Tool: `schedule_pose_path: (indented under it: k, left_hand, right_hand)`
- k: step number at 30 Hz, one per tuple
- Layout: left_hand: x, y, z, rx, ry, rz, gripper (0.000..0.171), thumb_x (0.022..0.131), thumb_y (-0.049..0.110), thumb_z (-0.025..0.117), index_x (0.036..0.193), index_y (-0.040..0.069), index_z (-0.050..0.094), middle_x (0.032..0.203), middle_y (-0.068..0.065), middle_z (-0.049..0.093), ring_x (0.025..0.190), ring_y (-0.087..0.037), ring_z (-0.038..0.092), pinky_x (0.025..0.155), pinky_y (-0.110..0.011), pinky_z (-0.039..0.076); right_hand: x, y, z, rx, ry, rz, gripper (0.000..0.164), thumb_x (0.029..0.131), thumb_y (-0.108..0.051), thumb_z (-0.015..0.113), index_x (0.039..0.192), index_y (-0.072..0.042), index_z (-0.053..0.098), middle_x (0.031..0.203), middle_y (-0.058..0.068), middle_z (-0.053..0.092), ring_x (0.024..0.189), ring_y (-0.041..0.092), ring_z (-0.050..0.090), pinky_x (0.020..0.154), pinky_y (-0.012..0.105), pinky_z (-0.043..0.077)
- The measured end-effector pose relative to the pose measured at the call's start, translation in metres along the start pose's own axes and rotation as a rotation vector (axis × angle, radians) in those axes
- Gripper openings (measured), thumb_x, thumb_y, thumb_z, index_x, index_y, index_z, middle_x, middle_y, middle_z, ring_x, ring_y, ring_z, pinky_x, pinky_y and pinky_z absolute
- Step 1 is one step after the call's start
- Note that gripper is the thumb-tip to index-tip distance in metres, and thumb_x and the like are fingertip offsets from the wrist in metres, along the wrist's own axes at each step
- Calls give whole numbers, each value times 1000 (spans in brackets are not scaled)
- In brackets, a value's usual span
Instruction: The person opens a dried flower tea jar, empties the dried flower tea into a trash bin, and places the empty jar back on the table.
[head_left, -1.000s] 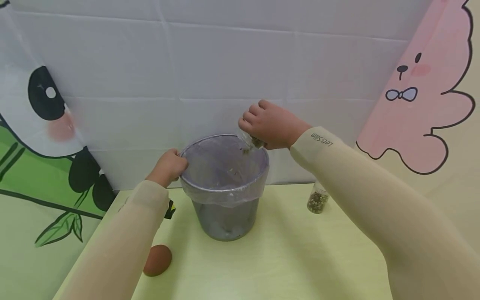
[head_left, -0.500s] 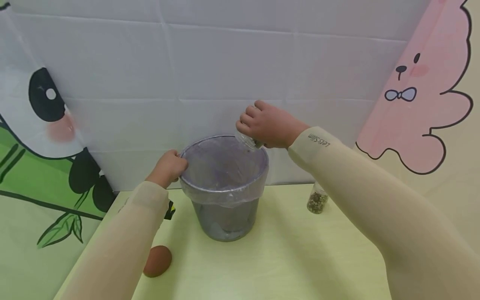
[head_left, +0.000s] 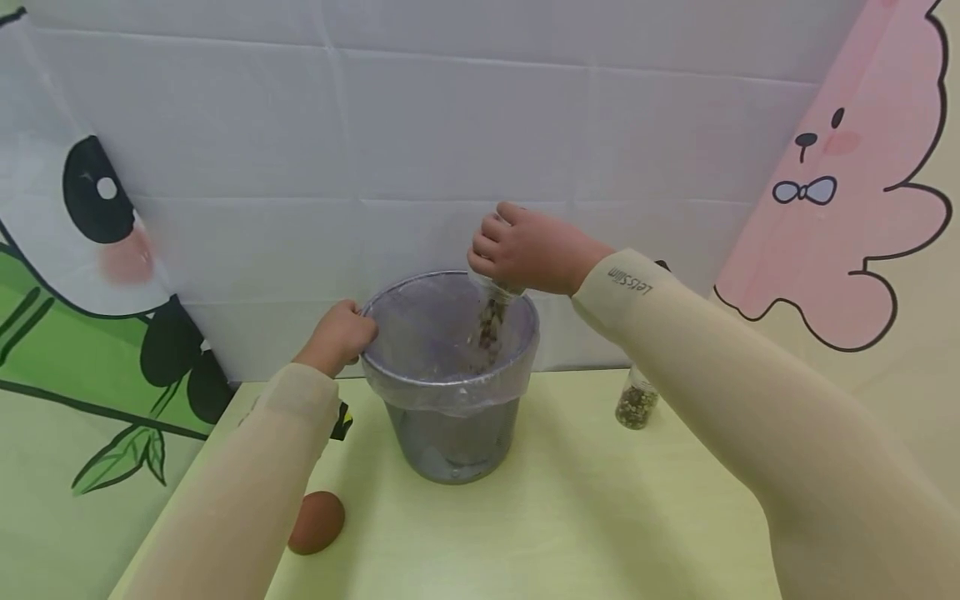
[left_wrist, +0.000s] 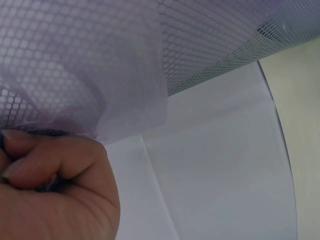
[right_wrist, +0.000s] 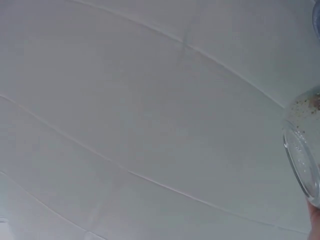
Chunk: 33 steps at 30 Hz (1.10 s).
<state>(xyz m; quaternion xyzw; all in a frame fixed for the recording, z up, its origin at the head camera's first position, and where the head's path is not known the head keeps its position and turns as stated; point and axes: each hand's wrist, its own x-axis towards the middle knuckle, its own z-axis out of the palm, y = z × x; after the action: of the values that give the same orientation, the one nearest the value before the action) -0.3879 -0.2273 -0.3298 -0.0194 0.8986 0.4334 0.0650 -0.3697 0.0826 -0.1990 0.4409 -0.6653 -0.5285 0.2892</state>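
We're pouring small brown bits (head_left: pixel 491 325), left hand (head_left: pixel 339 335) gripping round grey mesh bin (head_left: pixel 454 442) at nine o'clock, right hand (head_left: pixel 534 250) gripping clear glass jar (right_wrist: pixel 305 147)

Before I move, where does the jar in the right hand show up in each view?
Head: near the middle; the jar is tipped over the bin, in the right hand.
Left wrist: not in this picture.
Right wrist: the jar is at the right edge, partly cut off.
Shared landmark: the creased white sheet, visible in all three views.
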Motion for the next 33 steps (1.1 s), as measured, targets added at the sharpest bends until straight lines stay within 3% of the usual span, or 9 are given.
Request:
schedule_pose_path:
  k: [9,24,33]
  left_hand:
    - [3,2,1,3,-2,8,43,90,10,39,130,-5,39,99,-15,45,62,-15,39,56,-30,39]
    - [-3,-2,-4,-5,6,-3,35,91,11,40,123,-3,40,99,-15,45,66,-17,41,58,-31,40]
    - [-5,-3,-3,-11,12,-13,32,91,10,41,120,-2,41,100,-15,45,68,-18,42,58,-32,40]
  right_hand:
    - [0,2,-1,-37,24,-3,42,103,-11,63,142,-7,48,130,12,58,115,31,55,100,46,42]
    - [2,4,-4,16,24,14,46,99,-7,67,141,-7,48,134,13,58,121,34,54,105,48,43]
    - [-4,24,-11,79,30,65,54,95,-9,73,140,-4,45,129,16,57,118,36,53,107,49,41]
